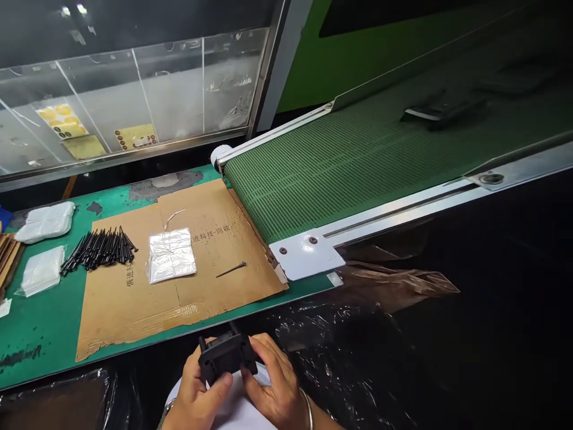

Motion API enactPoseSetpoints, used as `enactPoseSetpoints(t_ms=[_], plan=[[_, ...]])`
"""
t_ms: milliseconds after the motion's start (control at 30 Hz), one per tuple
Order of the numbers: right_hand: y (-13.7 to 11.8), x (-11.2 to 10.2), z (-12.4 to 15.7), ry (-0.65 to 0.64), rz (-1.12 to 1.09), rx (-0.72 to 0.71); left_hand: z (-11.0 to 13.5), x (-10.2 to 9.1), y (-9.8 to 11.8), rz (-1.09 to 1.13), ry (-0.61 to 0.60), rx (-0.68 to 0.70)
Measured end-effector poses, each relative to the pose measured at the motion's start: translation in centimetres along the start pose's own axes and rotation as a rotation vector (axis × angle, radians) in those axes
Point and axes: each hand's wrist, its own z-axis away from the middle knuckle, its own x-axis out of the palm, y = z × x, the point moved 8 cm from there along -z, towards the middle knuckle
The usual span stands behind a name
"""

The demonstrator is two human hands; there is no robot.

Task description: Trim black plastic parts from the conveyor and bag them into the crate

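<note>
At the bottom middle, in front of the table's edge, I hold a black moulded plastic part (227,356) with short posts sticking up from it. My left hand (199,391) grips its left side, the thumb lying along the lower edge. Around its right end are the fingers and thumb of my right hand (274,382). On the cardboard sheet (134,316) beyond lie a stack of clear plastic bags (172,255) and a single thin black pin-like piece (231,269). A heap of similar black pieces (102,248) sits to the left.
A green conveyor belt (304,179) slopes up to the right, carrying dark parts (441,112). More white bag stacks (43,272) rest on the green table (40,322) at left. Black plastic film (331,352) hangs below the table's right side. A clear panel (170,89) stands behind.
</note>
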Motion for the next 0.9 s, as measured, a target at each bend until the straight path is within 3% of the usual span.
enactPoseSetpoints(t_ms=[367,700,800,900], plan=[[-0.3,2.7,-0.2,-0.124,-0.111,-0.056,-0.1,0.0,2.8,-0.067,-0.225,0.071],[-1.2,3.5,-1.1,-0.169,-0.165,-0.076,0.3,-2.0,1.5,0.005,-0.099,0.013],[-1.4,3.4,-1.1,-0.195,-0.221,-0.078,0.2,-2.0,1.7,0.018,-0.125,0.006],[-0.9,2.9,-1.8,-0.230,-0.353,0.034,0.1,-1.9,1.8,-0.002,-0.183,0.000]])
